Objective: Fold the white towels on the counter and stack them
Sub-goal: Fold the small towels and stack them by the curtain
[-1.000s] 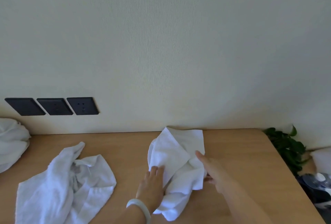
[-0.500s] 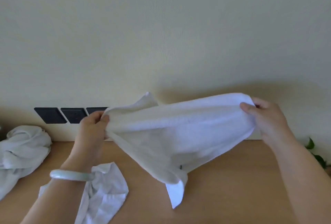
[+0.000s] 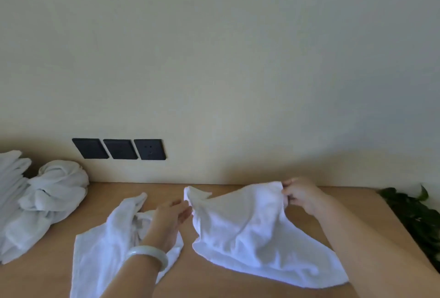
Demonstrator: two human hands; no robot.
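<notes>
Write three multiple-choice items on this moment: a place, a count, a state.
1. The crumpled towel lies where relative to the spread towel? A left B right C on top
2. How many black wall plates? A two B three C five
3. The right hand is: A flat, empty B pinching the spread towel's far corner C holding a cup
Key: 1A, it lies toward the frame's left; 2B, three sit side by side; 3B, its fingers curl on the corner.
</notes>
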